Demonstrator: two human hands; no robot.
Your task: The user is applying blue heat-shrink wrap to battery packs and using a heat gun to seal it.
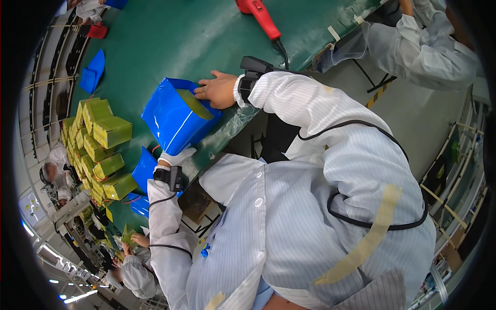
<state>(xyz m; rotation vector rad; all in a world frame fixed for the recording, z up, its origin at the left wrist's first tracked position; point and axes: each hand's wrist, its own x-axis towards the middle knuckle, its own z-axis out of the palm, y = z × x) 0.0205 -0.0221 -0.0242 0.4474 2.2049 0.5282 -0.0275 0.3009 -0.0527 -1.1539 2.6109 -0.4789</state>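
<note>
On the green table, a glossy blue plastic sleeve (173, 119) lies with a yellow-green block (194, 105) partly inside its open end. My bare right hand (219, 90) rests at that opening, its fingers spread and touching the block's edge. At the sleeve's near left end is my left hand (178, 156) in a white glove, closed on the sleeve with most fingers hidden beneath it. More blue sleeves (144, 168) lie just left of the left hand, with a thin red wire beside them. Black bands with small devices sit on both wrists.
Several yellow-green wrapped blocks (111, 132) are stacked at the left, some with red wires. Another blue sleeve (93, 72) lies farther up the green table (165, 36). A red heat gun (261, 18) with a black cord lies at the far side. Other people in white coats are around the table.
</note>
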